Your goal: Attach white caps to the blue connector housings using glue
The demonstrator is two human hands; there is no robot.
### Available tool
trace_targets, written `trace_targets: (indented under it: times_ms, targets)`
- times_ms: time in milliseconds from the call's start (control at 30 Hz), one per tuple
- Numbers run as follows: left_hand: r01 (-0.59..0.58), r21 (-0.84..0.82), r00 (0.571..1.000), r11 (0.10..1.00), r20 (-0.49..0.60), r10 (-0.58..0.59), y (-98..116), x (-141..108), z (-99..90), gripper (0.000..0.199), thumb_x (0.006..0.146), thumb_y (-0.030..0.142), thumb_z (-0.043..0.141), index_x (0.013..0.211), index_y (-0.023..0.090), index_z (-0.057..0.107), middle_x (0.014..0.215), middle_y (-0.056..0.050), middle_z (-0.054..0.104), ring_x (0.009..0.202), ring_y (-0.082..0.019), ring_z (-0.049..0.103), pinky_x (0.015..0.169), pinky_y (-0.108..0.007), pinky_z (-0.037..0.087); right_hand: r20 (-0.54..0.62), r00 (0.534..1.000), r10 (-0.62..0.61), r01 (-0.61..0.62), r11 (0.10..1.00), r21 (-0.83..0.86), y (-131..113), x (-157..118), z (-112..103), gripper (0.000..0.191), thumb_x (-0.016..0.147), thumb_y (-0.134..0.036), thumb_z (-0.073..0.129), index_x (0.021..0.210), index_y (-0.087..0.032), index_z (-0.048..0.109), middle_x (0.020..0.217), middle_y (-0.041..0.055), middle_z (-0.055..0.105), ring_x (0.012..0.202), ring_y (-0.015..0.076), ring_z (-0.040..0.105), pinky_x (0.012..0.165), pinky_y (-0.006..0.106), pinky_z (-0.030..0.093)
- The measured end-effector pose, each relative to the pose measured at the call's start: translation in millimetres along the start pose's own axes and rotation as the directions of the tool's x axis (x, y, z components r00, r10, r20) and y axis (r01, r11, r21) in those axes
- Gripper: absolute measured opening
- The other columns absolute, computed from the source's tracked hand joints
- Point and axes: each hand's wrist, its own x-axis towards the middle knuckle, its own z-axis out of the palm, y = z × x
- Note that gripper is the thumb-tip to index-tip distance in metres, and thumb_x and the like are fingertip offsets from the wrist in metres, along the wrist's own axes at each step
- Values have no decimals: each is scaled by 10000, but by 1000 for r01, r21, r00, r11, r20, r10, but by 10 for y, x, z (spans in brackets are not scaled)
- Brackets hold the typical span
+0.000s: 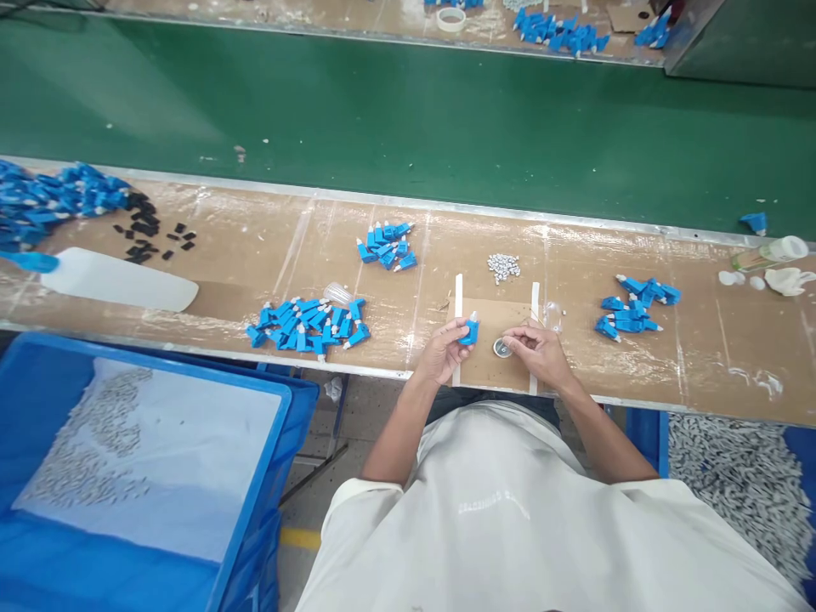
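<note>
My left hand [441,350] is closed on a blue plastic part [470,331] with a pale tip pointing up. To its right, my right hand [539,350] has its fingers pinched at a small round metal dish [501,348] lying on the cardboard; whatever the fingertips hold is too small to make out. Both hands are over a cardboard patch [490,374] edged by two white strips. Beyond them sits a little heap of small silvery pieces [503,267].
Blue parts are piled at left [306,325], behind [386,246] and at right [637,306]. A white bottle [121,279] lies near black pieces [144,217]. Below the bench's front edge stand a blue bin [255,476] and a container of grey pieces [739,484].
</note>
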Motion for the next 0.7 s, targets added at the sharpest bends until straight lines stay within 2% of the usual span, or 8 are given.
trace_targets:
  times_ms: [100,233,367,533,700]
  targets:
    - [16,-1,1000,1000,-9,-16,8,-23,10,326,720,243,850,934,161,618,684,31,636,504,-60,587,423,-133,421,-11,995,-100,99,993,-62,-69,-34,-11,345,913,-525,645,856,-218,791,742,44,607,643,177,519,591,323,442]
    - [36,-6,998,999,42,-36,-5,-52,28,320,768,293,847,933,159,608,676,15,647,547,-97,644,489,-169,518,-11,982,-187,185,977,-103,-156,-72,-48,321,953,-491,611,860,-230,775,753,58,617,681,200,541,618,349,461]
    - [42,-4,993,999,114,-42,-31,-71,57,305,773,282,855,915,152,619,671,15,654,614,-116,694,589,-187,581,-54,983,-175,172,983,-62,-219,-97,-108,311,946,-499,617,866,-232,754,788,59,647,717,199,572,615,336,485]
    - [68,19,979,997,189,-71,-64,-122,122,365,733,323,899,884,105,647,746,-48,702,649,-126,711,631,-190,592,-172,981,-95,120,983,141,-355,-145,-205,350,906,-564,662,858,-221,710,858,47,663,708,167,612,574,296,525]
    - [68,74,956,995,279,-86,-107,-195,183,439,700,428,914,880,119,659,775,-44,704,697,-145,723,662,-218,600,-254,956,-145,204,953,223,-621,-209,-223,291,930,-507,677,875,-224,713,832,43,691,622,150,601,545,304,541]
